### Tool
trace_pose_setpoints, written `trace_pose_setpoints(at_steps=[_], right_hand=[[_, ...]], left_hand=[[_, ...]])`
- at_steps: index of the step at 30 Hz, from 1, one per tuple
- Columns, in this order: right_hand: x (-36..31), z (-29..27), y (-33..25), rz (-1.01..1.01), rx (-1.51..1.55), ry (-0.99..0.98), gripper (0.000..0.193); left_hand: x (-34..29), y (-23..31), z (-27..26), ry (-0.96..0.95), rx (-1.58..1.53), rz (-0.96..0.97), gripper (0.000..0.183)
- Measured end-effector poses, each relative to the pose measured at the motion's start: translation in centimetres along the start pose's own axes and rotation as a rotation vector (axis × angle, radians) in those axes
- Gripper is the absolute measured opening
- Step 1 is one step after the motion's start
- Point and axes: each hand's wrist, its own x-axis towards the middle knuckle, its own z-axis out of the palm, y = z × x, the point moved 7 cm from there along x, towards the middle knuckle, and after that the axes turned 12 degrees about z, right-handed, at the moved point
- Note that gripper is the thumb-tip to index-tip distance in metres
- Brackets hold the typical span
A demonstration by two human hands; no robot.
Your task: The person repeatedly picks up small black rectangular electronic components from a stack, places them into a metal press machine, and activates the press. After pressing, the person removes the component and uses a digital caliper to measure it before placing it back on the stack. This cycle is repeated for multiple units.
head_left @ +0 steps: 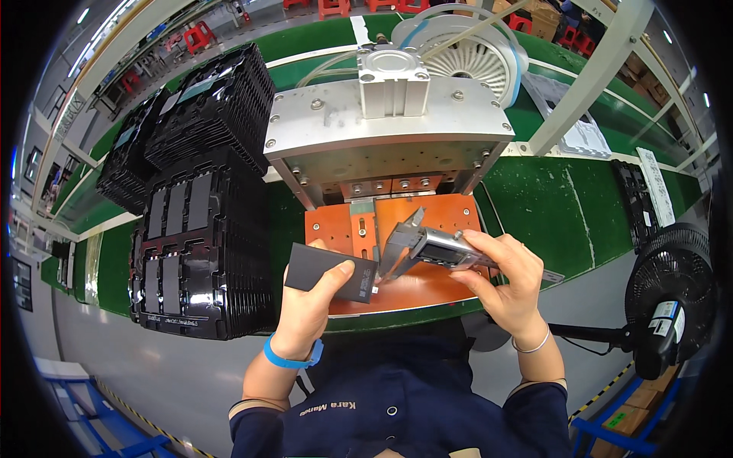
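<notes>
My left hand (305,309) is closed on a flat black battery pack (314,263), its thumb lying across the face and fingers behind. Small print and a pale tab show at the pack's right end. My right hand (513,286) grips a digital caliper (437,246) between thumb and fingers. The caliper's jaws point left, close to the pack's right end; whether they touch it I cannot tell. Both are held above the orange base plate (447,212) of a metal press fixture (328,111) with a cylinder (394,84) on top.
Stacked black plastic trays (244,282) stand left, the front one holding several flat black packs (198,202). More tray stacks (206,114) rise behind. A white reel (466,57) sits behind the press. A black fan (664,298) is at the right, by the green bench's (534,198) edge.
</notes>
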Motion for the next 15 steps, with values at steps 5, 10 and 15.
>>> trace_pose_setpoints(at_steps=[5,10,15], right_hand=[[-0.05,0.68,0.28,0.025,0.012,-0.029,0.049],[0.02,1.01,0.44,0.018,-0.007,-0.038,0.048],[0.14,1.09,0.46,0.000,-0.007,-0.025,0.048]], left_hand=[[-0.12,-0.24,-0.14,-0.024,0.008,-0.015,0.013],[-0.15,0.10,0.30,-0.029,-0.015,-0.046,0.013],[-0.09,0.00,0.12,-0.034,-0.002,-0.045,0.013]])
